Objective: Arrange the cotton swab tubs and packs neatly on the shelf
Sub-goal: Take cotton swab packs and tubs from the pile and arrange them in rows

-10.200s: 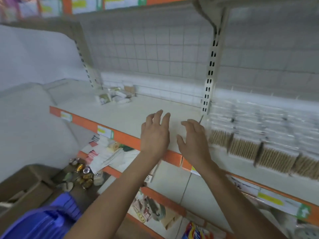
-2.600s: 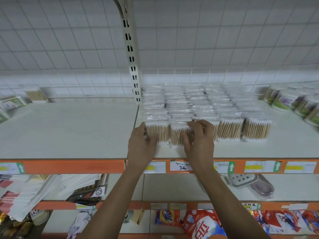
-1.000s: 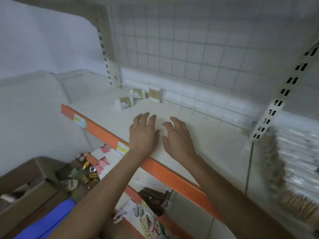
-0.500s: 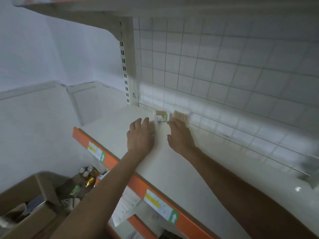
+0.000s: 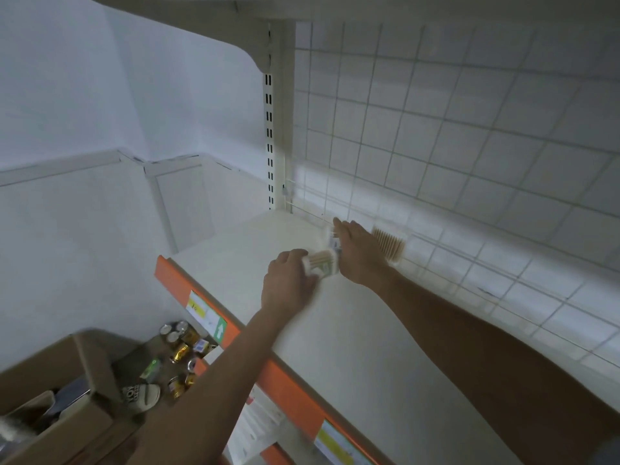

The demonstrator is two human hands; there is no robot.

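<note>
On the white shelf (image 5: 369, 337), the left hand (image 5: 288, 285) grips a swab pack (image 5: 321, 263) in curled fingers, the right hand (image 5: 359, 255) reaches over a blurred second pack (image 5: 332, 239), its fingers' hold impossible to tell, and a third pack (image 5: 389, 246) sits just beside it against the back wire grid (image 5: 436, 129).

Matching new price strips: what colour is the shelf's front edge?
Orange: the front edge shows best in the head view.
</note>
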